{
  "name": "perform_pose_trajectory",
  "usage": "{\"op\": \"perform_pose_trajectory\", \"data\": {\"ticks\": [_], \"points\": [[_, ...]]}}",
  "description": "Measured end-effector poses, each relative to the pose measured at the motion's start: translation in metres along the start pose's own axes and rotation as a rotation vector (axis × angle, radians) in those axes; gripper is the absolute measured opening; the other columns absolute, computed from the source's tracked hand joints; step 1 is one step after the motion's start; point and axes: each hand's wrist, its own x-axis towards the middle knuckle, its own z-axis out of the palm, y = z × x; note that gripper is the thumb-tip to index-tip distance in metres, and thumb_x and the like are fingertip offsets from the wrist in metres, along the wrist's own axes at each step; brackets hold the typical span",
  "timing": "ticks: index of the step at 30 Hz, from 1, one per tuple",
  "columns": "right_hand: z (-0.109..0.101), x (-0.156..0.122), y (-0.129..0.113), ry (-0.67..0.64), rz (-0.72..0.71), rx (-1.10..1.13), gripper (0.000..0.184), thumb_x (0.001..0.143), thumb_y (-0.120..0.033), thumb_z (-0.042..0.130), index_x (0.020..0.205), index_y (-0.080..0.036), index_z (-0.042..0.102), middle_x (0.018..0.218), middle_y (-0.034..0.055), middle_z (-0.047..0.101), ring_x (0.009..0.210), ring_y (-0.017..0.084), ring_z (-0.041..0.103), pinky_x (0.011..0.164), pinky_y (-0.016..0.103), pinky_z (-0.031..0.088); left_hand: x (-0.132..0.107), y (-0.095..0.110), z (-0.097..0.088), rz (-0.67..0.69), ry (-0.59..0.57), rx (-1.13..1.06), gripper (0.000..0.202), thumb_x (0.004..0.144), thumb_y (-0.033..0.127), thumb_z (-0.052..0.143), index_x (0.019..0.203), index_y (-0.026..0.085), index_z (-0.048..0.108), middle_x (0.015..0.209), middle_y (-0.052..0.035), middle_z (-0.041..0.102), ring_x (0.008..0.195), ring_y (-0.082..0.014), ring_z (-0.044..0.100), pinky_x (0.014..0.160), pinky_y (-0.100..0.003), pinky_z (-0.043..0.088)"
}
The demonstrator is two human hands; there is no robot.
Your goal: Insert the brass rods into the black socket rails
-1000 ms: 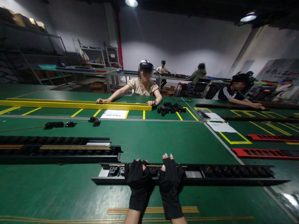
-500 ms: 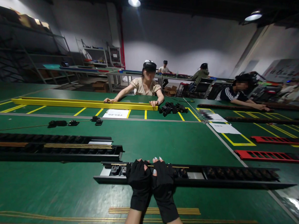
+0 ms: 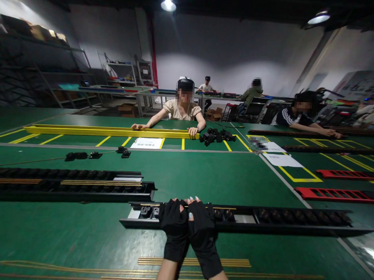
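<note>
A long black channel lies across the green table in front of me, with black socket modules in it. A thin brass strip runs along the modules near the channel's far wall. My left hand, in a black fingerless glove, is closed over the strip and modules, thumb toward the right. Beside it and touching it, my right hand is closed over the same strip in a matching glove. Both hands hide the middle of the strip and the modules under them; most fingertips are out of sight.
Loose brass strips lie near my forearms. Another loaded black channel stands at left, red rails at right. Across the table a person holds a yellow rail beside black parts. Another person works at right.
My right hand has shifted slightly left, closer against my left hand. The view has moved a little; the channel and the strip stay in place under both hands.
</note>
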Motion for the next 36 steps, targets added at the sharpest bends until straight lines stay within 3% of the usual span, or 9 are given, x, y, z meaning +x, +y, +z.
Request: {"op": "perform_pose_trajectory", "data": {"ticks": [10,17,21,25,31,36], "points": [[0.002,0.002,-0.004,0.063,0.05,0.021,0.04,0.096,-0.015,0.036,0.122,-0.018,0.066,0.116,0.0056,0.074,0.119,0.02,0.063,0.119,0.041,0.024,-0.005,-0.001,0.002,-0.011,-0.076,-0.054,0.032,0.094,0.013,0.041,0.095,0.019,0.072,0.095,-0.0078,0.077,0.1,-0.0221,0.067,0.102,-0.041,0.036],[0.002,0.001,-0.003,0.095,0.033,0.06,0.037,0.096,-0.016,0.037,0.119,-0.018,0.067,0.116,0.0052,0.074,0.12,0.02,0.063,0.119,0.041,0.025,-0.008,-0.003,-0.006,0.084,-0.233,-0.085,0.038,0.092,0.025,0.046,0.124,0.021,0.066,0.131,-0.0096,0.066,0.13,-0.029,0.055,0.119,-0.051,0.015],[0.003,0.002,-0.003,0.123,0.044,0.09,0.038,0.095,-0.016,0.036,0.116,-0.018,0.068,0.112,0.0049,0.075,0.116,0.021,0.065,0.118,0.041,0.027,-0.015,-0.003,-0.001,0.082,-0.208,-0.129,0.038,0.091,0.022,0.046,0.123,0.021,0.065,0.122,-0.0065,0.072,0.123,-0.0253,0.06,0.12,-0.047,0.02],[0.002,0.003,-0.002,0.121,0.016,0.072,0.038,0.094,-0.015,0.038,0.118,-0.018,0.068,0.112,0.005,0.075,0.116,0.021,0.065,0.117,0.04,0.027,-0.015,-0.007,-0.001,0.101,-0.165,-0.158,0.036,0.092,0.022,0.043,0.12,0.019,0.065,0.118,-0.009,0.073,0.122,-0.0258,0.061,0.117,-0.049,0.025],[0.0,0.002,0.0,0.056,-0.004,0.051,0.039,0.094,-0.015,0.039,0.124,-0.018,0.064,0.119,0.0056,0.073,0.12,0.021,0.063,0.118,0.042,0.025,-0.01,-0.019,-0.013,0.071,-0.156,-0.121,0.035,0.091,0.014,0.042,0.118,0.015,0.063,0.114,-0.0122,0.074,0.117,-0.026,0.064,0.113,-0.048,0.028],[-0.002,0.001,0.002,0.022,-0.015,0.033,0.04,0.096,-0.016,0.039,0.127,-0.018,0.062,0.121,0.0056,0.072,0.123,0.021,0.061,0.118,0.043,0.024,-0.012,-0.022,-0.01,0.053,-0.132,-0.149,0.033,0.093,0.017,0.042,0.117,0.016,0.064,0.111,-0.0116,0.074,0.112,-0.0244,0.065,0.108,-0.045,0.033]]}}
